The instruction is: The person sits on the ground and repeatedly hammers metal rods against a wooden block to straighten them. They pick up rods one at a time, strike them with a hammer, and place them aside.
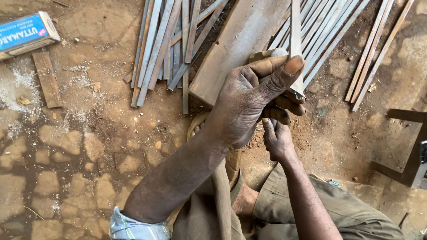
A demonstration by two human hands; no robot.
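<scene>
Flat metal strip (296, 40) stands upright over the dirt floor (89, 146), near its top edge, pinched in your left hand (249, 102), thumb pressed on it. Your right hand (276, 140) is curled just under; can't tell what it grips. Loose strips (164, 44) lie unhandled beyond, thick plate (231, 44) between. Judged early: most stock untouched.

Left hand (249, 100) raised, fingers curled shut, thumb out — right hand (276, 140) tucked beneath.

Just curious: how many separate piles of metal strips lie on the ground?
3: left pile, middle pile behind the left hand, right pile. More may lie outside view.
</scene>
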